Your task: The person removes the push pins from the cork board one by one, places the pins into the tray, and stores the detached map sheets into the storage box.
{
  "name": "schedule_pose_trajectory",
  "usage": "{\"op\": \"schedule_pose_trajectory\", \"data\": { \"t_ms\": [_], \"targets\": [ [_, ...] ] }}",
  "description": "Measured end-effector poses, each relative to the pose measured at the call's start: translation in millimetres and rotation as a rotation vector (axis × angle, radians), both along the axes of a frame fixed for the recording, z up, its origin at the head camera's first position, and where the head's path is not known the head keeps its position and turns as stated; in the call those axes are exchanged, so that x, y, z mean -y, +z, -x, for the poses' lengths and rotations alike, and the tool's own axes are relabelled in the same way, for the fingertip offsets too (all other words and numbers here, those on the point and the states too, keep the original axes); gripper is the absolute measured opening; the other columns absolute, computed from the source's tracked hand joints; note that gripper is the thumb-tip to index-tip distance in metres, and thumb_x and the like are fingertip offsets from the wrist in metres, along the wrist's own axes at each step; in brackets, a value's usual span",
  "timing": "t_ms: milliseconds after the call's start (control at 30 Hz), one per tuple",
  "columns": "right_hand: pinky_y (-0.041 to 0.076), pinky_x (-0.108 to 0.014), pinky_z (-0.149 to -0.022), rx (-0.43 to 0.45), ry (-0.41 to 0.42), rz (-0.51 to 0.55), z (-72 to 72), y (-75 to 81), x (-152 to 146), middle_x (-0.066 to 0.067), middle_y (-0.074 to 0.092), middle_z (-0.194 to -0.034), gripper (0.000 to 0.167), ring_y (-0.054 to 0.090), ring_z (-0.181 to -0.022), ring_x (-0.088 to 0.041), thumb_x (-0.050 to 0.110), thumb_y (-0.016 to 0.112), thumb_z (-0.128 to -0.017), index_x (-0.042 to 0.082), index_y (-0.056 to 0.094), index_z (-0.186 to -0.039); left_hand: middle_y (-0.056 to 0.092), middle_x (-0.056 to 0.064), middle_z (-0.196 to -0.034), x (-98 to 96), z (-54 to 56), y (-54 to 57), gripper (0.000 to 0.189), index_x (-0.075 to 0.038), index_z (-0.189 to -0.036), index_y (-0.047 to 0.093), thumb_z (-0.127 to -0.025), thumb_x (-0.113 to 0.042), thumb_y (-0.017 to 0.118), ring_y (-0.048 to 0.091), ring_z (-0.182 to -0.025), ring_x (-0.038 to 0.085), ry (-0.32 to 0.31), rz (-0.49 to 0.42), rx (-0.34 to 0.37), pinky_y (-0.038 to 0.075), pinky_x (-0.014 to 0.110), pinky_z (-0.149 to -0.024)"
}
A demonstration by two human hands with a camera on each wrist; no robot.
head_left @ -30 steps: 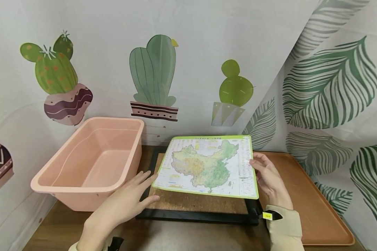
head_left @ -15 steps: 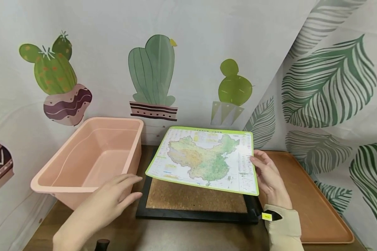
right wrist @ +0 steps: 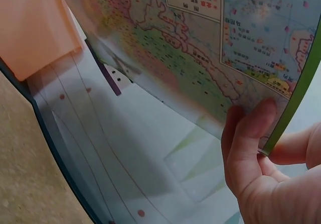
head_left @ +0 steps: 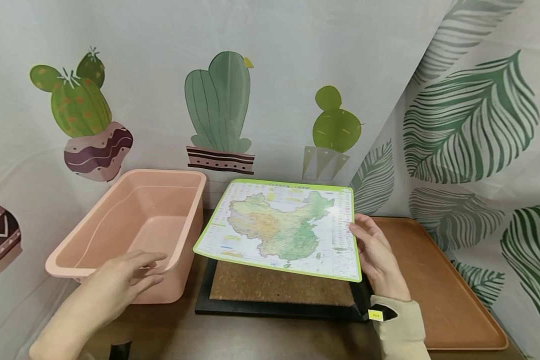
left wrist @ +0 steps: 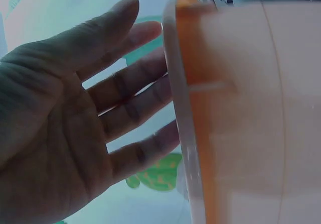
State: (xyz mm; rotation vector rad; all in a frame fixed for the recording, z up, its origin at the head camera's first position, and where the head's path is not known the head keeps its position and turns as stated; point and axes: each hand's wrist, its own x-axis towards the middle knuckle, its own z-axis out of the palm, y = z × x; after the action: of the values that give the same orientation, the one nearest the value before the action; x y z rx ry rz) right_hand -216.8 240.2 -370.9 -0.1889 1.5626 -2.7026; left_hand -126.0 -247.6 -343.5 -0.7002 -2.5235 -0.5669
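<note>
A map sheet with a green border is held in the air, tilted, over a black-framed cork board. My right hand pinches its right edge between thumb and fingers. In the right wrist view, the thumb and fingers sit on both faces of the sheet, and its underside bears a printed map too. To the left, my left hand is at the near rim of the pink basin. Its fingers reach out loosely toward the basin's wall in the left wrist view; whether they touch it I cannot tell.
An orange-brown tray lies at the right on the brown table. Behind everything hangs a white cloth printed with cacti and leaves.
My left hand has moved away from the map's left corner, leftward to the basin. The map has risen and shifted left in my right hand, uncovering more of the cork board's near part.
</note>
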Motion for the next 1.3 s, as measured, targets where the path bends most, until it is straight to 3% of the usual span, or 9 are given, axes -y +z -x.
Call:
{"op": "schedule_pose_trajectory", "data": {
  "t_ms": [333, 600, 967, 1300],
  "targets": [
    [0.053, -0.023, -0.058, 0.005, 0.003, 0.036, -0.6, 0.3, 24.6, -0.006, 0.068, -0.094, 0.017, 0.068, -0.076, -0.014, -0.001, 0.048, -0.101, 0.008, 0.044, -0.115, 0.062, -0.021, -0.081, 29.2, 3.3, -2.4, 0.023, -0.024, -0.085, 0.072, -0.070, -0.011, 0.085, 0.058, -0.070, -0.001, 0.061, 0.003, -0.009, 0.050, 0.027, -0.061],
    [0.054, -0.024, -0.060, 0.010, 0.034, 0.052, 1.0, 5.0, 50.4, -0.007, 0.065, -0.100, 0.019, 0.069, -0.078, -0.015, 0.003, 0.047, -0.103, 0.008, 0.042, -0.120, 0.057, -0.023, -0.078, 39.0, 3.0, -3.1, 0.020, -0.026, -0.081, 0.071, -0.072, -0.016, 0.085, 0.051, -0.069, -0.004, 0.108, -0.002, 0.055, 0.045, 0.025, -0.059],
    [0.053, -0.025, -0.061, 0.011, 0.028, 0.041, 3.6, 33.6, 83.9, -0.008, 0.069, -0.098, 0.019, 0.069, -0.078, -0.015, 0.006, 0.046, -0.104, 0.009, 0.042, -0.122, 0.056, -0.022, -0.078, 30.5, 4.1, -4.5, 0.016, -0.028, -0.081, 0.071, -0.077, -0.018, 0.083, 0.051, -0.069, -0.004, 0.110, -0.034, 0.124, 0.044, 0.025, -0.058],
    [0.052, -0.025, -0.061, -0.017, 0.032, -0.008, 26.8, 58.1, 139.6, -0.013, 0.066, -0.104, 0.024, 0.068, -0.078, -0.016, 0.000, 0.047, -0.101, 0.007, 0.043, -0.124, 0.056, -0.022, -0.082, 34.2, -0.2, 3.3, 0.018, -0.033, -0.080, 0.068, -0.078, -0.023, 0.082, 0.052, -0.072, -0.003, 0.133, -0.013, 0.126, 0.044, 0.025, -0.060]
  ]
}}
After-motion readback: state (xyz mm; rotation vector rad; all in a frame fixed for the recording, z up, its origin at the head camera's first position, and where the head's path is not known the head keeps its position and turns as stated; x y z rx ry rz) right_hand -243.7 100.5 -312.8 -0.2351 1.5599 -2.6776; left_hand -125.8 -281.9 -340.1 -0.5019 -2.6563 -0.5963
